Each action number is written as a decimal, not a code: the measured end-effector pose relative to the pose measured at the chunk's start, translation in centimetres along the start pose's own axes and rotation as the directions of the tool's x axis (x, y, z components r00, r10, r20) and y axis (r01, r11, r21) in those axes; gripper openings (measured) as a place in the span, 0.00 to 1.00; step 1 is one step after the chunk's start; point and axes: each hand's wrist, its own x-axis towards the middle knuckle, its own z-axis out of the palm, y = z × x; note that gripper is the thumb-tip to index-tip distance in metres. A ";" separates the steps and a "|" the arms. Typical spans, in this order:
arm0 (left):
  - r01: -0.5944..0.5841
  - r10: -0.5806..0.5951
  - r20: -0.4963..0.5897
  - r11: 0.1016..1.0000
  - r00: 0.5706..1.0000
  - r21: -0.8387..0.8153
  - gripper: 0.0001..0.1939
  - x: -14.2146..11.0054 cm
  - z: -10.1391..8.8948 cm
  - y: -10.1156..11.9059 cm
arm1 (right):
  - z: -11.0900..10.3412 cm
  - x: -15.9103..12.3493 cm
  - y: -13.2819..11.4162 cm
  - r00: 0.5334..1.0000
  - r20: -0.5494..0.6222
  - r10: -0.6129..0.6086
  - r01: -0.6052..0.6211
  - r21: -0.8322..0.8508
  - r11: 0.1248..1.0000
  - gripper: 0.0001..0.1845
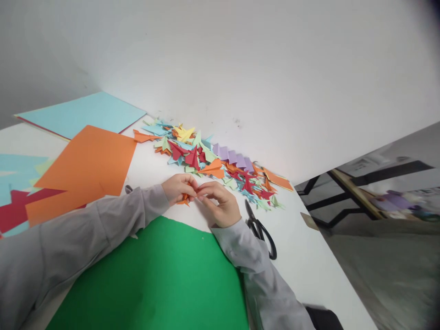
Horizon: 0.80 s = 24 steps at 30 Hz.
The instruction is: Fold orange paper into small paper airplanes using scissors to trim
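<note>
A small piece of orange paper point(185, 198) is pinched in my left hand point(179, 188), mostly covered by the fingers. My right hand point(220, 201) meets it from the right, with thumb and fingertips pressed together at the paper's edge; whether they grip the paper itself is hard to make out. Below both hands lies a large green sheet point(161, 275). Just beyond them, a heap of folded paper pieces point(192, 156) in red, orange, blue, green and yellow stretches along the wall. Black-handled scissors point(260, 229) rest beside my right wrist.
Orange sheets point(89, 160) overlap red and blue paper scraps point(13, 206) on the left. A stack of light blue sheets point(85, 112) lies at the back left. Purple pleated paper point(233, 157) stands against the white wall point(240, 68). The table edge point(338, 259) runs down the right.
</note>
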 end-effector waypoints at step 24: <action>-0.011 -0.045 -0.151 0.937 0.988 -0.350 0.18 -0.7 0.4 1.2 | 0.1 -0.1 0.5 0.967 -0.105 0.233 -0.233 0.018 0.972 0.05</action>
